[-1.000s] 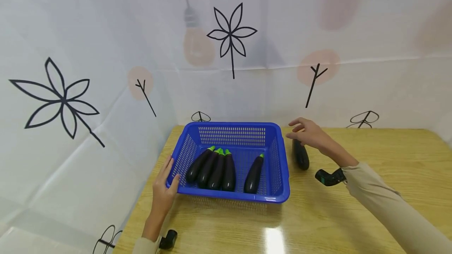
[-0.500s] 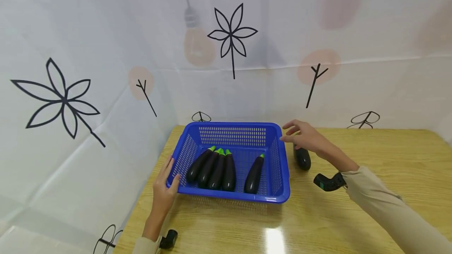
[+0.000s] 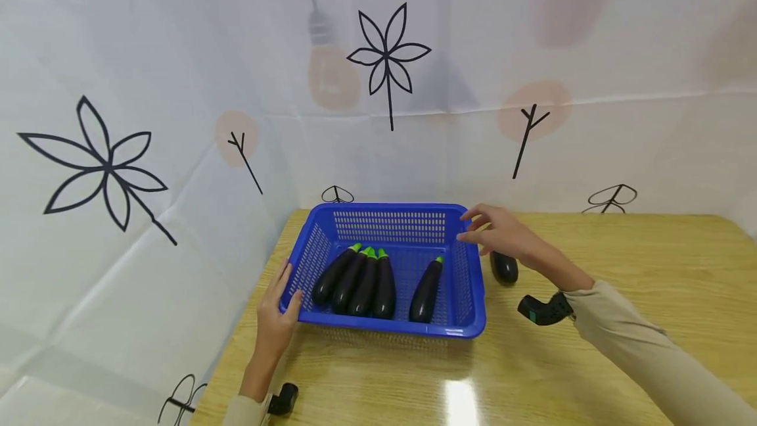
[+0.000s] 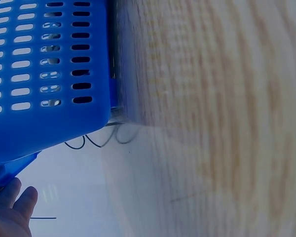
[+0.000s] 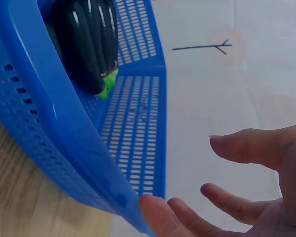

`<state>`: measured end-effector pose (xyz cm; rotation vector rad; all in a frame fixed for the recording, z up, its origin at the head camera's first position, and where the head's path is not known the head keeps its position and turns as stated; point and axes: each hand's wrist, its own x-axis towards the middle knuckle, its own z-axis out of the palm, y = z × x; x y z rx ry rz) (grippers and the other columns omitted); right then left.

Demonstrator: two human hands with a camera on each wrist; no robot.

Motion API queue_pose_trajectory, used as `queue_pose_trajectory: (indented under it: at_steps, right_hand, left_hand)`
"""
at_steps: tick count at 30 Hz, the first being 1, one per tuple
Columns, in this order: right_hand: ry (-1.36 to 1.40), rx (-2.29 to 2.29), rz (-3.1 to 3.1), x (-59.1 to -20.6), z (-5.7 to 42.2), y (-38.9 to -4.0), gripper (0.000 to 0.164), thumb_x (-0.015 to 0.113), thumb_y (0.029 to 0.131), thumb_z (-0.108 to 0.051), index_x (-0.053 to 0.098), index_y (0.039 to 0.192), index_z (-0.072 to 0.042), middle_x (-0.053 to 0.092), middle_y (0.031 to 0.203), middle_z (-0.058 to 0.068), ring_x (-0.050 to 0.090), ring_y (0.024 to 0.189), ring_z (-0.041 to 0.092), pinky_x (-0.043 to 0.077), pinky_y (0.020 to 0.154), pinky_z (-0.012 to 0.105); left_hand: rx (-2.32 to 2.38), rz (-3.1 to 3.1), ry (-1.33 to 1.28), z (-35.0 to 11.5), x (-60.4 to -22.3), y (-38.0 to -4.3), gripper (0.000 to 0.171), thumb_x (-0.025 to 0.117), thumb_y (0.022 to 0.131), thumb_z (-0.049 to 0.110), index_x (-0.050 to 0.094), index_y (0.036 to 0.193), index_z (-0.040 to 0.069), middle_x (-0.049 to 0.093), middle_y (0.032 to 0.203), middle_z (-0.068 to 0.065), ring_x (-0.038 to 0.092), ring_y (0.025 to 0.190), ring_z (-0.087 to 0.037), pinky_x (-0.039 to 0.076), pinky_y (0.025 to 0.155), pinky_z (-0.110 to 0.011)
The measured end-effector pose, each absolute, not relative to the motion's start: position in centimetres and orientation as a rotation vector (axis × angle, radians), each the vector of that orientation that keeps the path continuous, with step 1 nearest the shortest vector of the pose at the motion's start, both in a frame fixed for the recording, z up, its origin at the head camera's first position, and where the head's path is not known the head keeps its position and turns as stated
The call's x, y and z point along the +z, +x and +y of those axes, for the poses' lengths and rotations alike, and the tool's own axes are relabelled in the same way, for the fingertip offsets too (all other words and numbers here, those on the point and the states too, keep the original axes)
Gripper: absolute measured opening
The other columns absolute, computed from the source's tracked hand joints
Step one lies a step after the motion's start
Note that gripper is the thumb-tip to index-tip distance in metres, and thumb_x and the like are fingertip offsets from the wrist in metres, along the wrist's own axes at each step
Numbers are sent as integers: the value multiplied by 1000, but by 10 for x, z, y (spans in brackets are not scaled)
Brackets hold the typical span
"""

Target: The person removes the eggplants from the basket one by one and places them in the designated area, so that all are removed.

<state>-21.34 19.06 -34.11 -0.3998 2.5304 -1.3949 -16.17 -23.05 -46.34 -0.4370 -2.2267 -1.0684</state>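
Note:
A blue plastic basket point(image 3: 378, 325) stands on the table, with several dark eggplants point(image 3: 384, 286) side by side in its left part. One more eggplant point(image 3: 426, 291) lies apart from them on the right. My left hand point(image 3: 274, 324) holds the basket's front left corner, thumb over the rim and fingers along the outside; its fingertips show in the left wrist view. My right hand point(image 3: 499, 235) hovers at the right rim, fingers loosely bent with nothing between them. Outside the basket, an eggplant point(image 3: 504, 268) lies on the table, its upper end hidden by that hand.
The wooden table point(image 3: 615, 281) reaches to the right and toward the front. Behind it and on the left hangs a white printed cloth point(image 3: 437, 163). A black device point(image 3: 544, 311) is worn at my right wrist, another point(image 3: 284, 401) at my left.
My right hand has moved left from above the table eggplant to the basket's right rim, slightly lower in view. My left hand, the basket and the eggplants look unmoved.

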Motion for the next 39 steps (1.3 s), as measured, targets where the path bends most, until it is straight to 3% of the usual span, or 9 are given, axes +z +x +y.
queue_pose_trajectory:
  at_steps: [14, 29, 39]
  right_hand:
    - [-426, -1414, 2433, -345, 171, -212, 50, 66, 89, -24, 47, 124, 5, 52, 113, 24, 62, 90, 26, 55, 73, 39]
    - [-323, -1412, 2310, -355, 148, -216, 51, 66, 88, -21, 45, 125, 5, 58, 107, 21, 61, 90, 33, 54, 75, 44]
    - [-214, -1433, 2251, -363, 131, -220, 48, 64, 89, -20, 43, 124, 7, 54, 116, 28, 63, 91, 38, 56, 67, 42]
  left_hand:
    - [-1072, -2226, -424, -232, -464, -163, 53, 60, 86, -6, 45, 137, -5, 41, 144, -16, 40, 128, -40, 24, 103, -11]
    - [-1077, -2219, -434, -231, -463, -162, 53, 60, 86, -4, 45, 136, -7, 41, 144, -18, 41, 128, -41, 24, 103, -12]
    - [-1070, -2206, -444, -230, -463, -162, 52, 60, 85, -6, 46, 136, -8, 41, 143, -17, 41, 127, -42, 24, 104, -12]
